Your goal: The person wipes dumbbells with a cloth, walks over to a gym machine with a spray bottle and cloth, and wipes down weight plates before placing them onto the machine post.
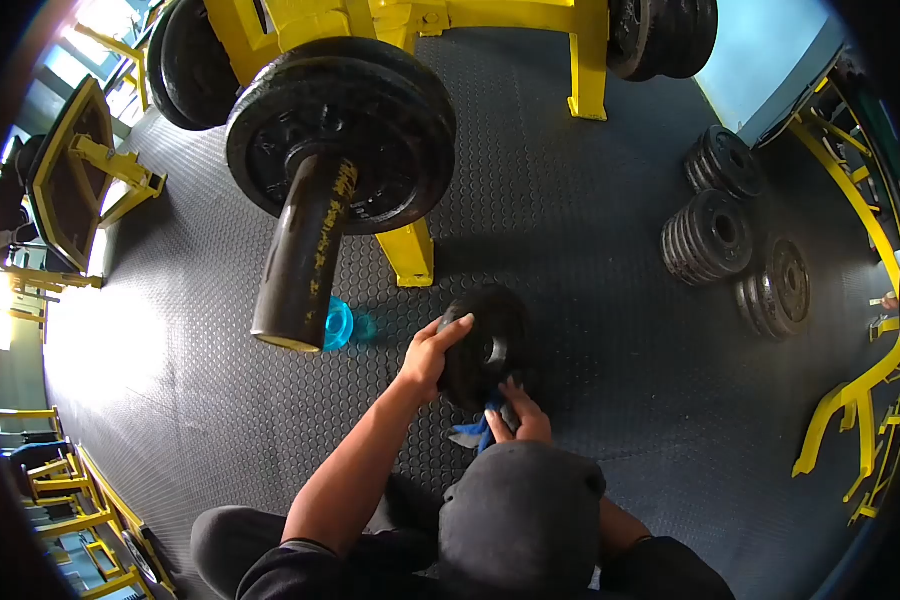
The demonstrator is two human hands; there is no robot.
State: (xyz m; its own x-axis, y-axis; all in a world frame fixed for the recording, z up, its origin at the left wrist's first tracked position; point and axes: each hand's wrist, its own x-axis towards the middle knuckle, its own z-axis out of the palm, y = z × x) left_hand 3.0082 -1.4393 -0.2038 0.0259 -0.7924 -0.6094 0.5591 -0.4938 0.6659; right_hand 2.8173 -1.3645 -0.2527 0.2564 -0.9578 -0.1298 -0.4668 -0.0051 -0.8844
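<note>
A black weight plate (500, 315) with a round centre hole is held up on its edge, tilted, just above or on the floor. My left hand (430, 355) grips its left rim, thumb laid across the face. A blue and grey cloth (483, 430) is bunched in my right hand (523, 412), which is closed at the plate's lower edge; part of the cloth hangs out to the left. The cap in the foreground hides my right wrist and part of the forearm.
A yellow rack (407, 255) has large plates (390, 190) on a thick bar (300, 265) jutting towards me at upper left. A turquoise bottle (338, 323) stands beneath it. Stacks of plates (708, 238) rest at right on the black studded floor (610, 370). Yellow machines line both sides.
</note>
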